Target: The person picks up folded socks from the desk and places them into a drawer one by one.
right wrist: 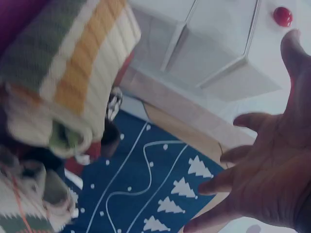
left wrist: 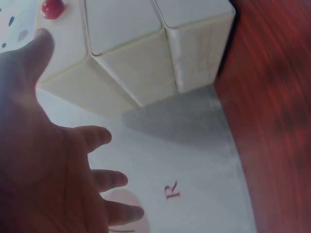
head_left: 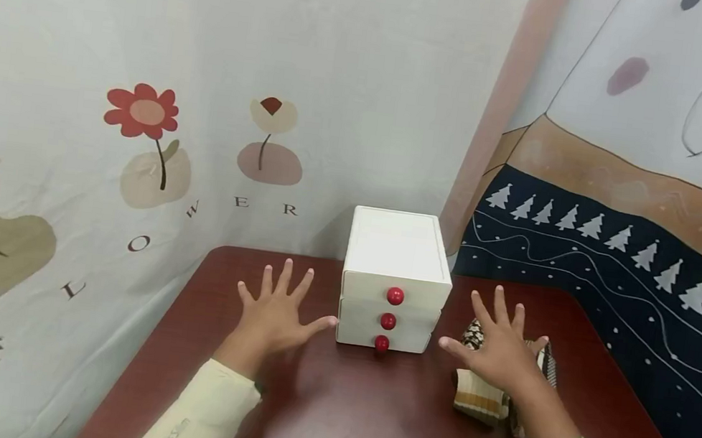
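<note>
A dark red wood-grain tabletop [head_left: 355,414] carries a white three-drawer cabinet [head_left: 393,271] with red knobs [head_left: 388,321], standing between the thumbs of the left hand [head_left: 274,322] and right hand [head_left: 504,356]. Patterned knit socks [head_left: 477,396], one cream with a mustard stripe, lie by the right fingers [head_left: 500,307], partly hidden.

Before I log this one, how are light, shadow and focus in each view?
Head: soft sheen on the table, faint shadow by the left hand; left wrist: whitish haze, that hand dim, glint on a red knob; right wrist: bluish cast, knits slightly soft, purple tinge in the upper left corner.
</note>
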Demonstrator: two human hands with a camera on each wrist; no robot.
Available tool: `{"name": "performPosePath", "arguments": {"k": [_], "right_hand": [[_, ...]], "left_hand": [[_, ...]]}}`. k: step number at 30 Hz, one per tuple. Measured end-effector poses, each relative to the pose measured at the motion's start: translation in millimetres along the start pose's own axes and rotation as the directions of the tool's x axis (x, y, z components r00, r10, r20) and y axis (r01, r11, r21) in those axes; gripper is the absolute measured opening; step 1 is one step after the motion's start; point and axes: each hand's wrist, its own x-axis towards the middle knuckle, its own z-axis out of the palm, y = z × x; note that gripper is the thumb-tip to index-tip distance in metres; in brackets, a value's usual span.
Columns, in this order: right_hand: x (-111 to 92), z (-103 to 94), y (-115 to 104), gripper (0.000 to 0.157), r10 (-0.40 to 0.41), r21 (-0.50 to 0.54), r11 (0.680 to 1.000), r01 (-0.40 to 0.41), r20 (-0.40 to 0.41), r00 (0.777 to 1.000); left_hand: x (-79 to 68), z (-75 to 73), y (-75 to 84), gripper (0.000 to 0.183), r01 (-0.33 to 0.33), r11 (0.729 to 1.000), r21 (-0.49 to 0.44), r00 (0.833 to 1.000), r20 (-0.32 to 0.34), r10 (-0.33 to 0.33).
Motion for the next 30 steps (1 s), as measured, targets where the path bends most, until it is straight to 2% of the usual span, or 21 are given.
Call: {"name": "performPosePath", "arguments": {"k": [4, 5, 7, 9, 10, 12, 14, 16, 19, 20, 21, 25, 30], "right_hand": [[-2.1, 10.2, -17.0, 0.125, 0.048, 0.044, 0.998, -0.045, -0.078, 0.996], [-2.4, 13.5, -22.0, 0.126, 0.063, 0.065, 0.996, -0.056, -0.112, 0.992], [-3.4, 21.3, -31.7, 0.127, 0.089, 0.109, 0.992, -0.069, -0.191, 0.977], [-4.0, 29.8, -40.6, 0.125, 0.102, 0.157, 0.986, -0.059, -0.285, 0.953], [-4.0, 34.5, -44.9, 0.124, 0.105, 0.174, 0.983, -0.049, -0.330, 0.938], [-4.1, 43.5, -53.5, 0.122, 0.109, 0.217, 0.976, -0.021, -0.402, 0.909], [-4.7, 51.2, -62.0, 0.117, 0.112, 0.261, 0.965, 0.010, -0.447, 0.887], [-4.4, 57.6, -70.7, 0.112, 0.123, 0.314, 0.949, 0.033, -0.466, 0.876], [-3.1, 65.7, -83.5, 0.102, 0.144, 0.385, 0.921, 0.055, -0.469, 0.871], [-2.3, 68.3, -87.4, 0.097, 0.148, 0.400, 0.915, 0.060, -0.469, 0.871], [-1.2, 70.9, -91.1, 0.093, 0.152, 0.410, 0.910, 0.062, -0.470, 0.870], [3.9, 77.9, -105.6, 0.079, 0.157, 0.415, 0.907, 0.067, -0.483, 0.861], [12.4, 82.5, -118.0, 0.068, 0.176, 0.429, 0.901, 0.054, -0.478, 0.860]], "left_hand": [[5.3, 1.8, 5.4, 0.103, -0.007, 0.984, -0.177, 0.999, 0.036, 0.013], [6.8, 2.3, 7.3, 0.100, -0.012, 0.969, -0.247, 0.999, 0.039, 0.022], [10.5, 4.0, 11.3, 0.092, -0.021, 0.917, -0.398, 0.998, 0.040, 0.040], [14.4, 6.0, 16.1, 0.084, -0.030, 0.843, -0.537, 0.998, 0.024, 0.050], [16.8, 7.1, 18.8, 0.081, -0.033, 0.797, -0.604, 0.998, 0.015, 0.054], [21.7, 8.7, 24.8, 0.077, -0.041, 0.698, -0.715, 0.999, -0.005, 0.053], [25.9, 10.6, 31.4, 0.076, -0.026, 0.576, -0.817, 0.999, 0.004, 0.050], [30.0, 12.3, 37.4, 0.078, 0.016, 0.457, -0.889, 0.998, 0.042, 0.046], [34.4, 13.5, 45.3, 0.084, 0.078, 0.333, -0.940, 0.995, 0.095, 0.033], [35.8, 13.4, 47.8, 0.085, 0.091, 0.311, -0.946, 0.994, 0.103, 0.024], [37.0, 13.1, 50.2, 0.085, 0.097, 0.300, -0.949, 0.994, 0.105, 0.009], [41.3, 9.6, 59.4, 0.086, 0.101, 0.277, -0.956, 0.994, 0.086, -0.065], [48.5, 9.3, 68.3, 0.080, 0.100, 0.289, -0.952, 0.987, 0.059, -0.149]]}}
